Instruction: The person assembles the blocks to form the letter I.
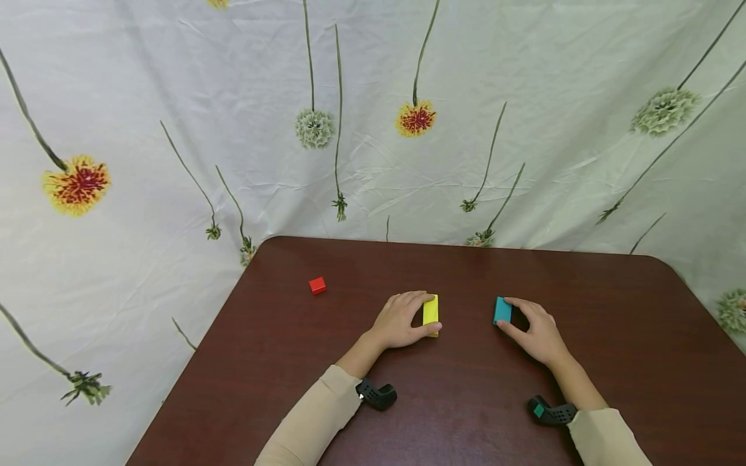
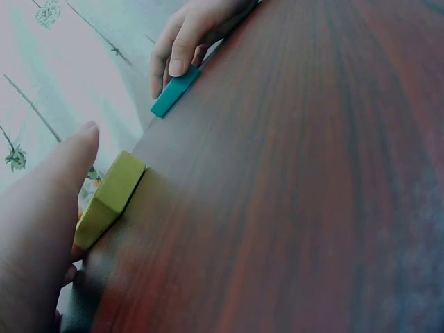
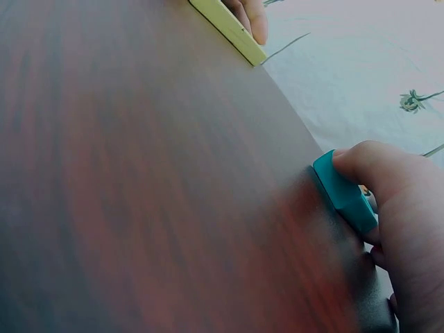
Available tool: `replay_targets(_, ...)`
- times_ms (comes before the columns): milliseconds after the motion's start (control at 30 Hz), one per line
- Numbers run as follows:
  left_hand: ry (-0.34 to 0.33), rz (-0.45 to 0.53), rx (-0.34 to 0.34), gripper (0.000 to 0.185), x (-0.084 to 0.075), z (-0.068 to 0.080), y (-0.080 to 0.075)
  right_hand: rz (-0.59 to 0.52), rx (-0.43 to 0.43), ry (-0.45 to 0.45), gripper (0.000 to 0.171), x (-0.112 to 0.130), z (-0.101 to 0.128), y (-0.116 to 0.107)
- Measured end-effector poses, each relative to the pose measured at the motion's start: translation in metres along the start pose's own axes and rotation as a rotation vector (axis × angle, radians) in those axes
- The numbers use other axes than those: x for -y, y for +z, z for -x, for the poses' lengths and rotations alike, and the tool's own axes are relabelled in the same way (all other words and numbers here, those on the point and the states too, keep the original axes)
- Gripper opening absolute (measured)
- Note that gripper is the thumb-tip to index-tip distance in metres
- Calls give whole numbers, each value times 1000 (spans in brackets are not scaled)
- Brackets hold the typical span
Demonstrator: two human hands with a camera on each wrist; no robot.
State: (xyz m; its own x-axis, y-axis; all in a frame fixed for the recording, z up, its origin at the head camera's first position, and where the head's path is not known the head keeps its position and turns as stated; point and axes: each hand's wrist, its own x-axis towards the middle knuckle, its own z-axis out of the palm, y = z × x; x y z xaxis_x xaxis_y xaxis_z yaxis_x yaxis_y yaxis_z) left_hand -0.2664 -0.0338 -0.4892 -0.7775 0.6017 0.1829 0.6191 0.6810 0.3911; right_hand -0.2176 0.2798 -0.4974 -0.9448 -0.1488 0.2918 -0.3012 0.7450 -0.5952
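Yellow block (image 1: pixel 430 313) pinched by left hand (image 1: pixel 399 320), teal block (image 1: pixel 502 310) pinched by right hand (image 1: pixel 538 332), both on brown table (image 1: pixel 612 310), apart. Red cube (image 1: pixel 317 285) untouched at 10 o'clock.

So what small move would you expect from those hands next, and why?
Probably lifting both blocks: the left hand already pinches the yellow block and the right hand the teal block, both flat on the table.

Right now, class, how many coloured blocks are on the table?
3: a red block lying alone at far left, a yellow block gripped by the left hand, and a teal block gripped by the right hand.
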Motion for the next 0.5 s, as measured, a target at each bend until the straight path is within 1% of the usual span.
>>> replay_targets(100,10,12,-13,59,0,0,0,2,0,0,56,0,0,0)
replay_targets(200,6,18,-10,54,1,-1,1,-1,-1,-1,56,0,-1,0)
replay_targets(500,-6,27,6,52,0,0,0,-2,2,3,57,0,0,0)
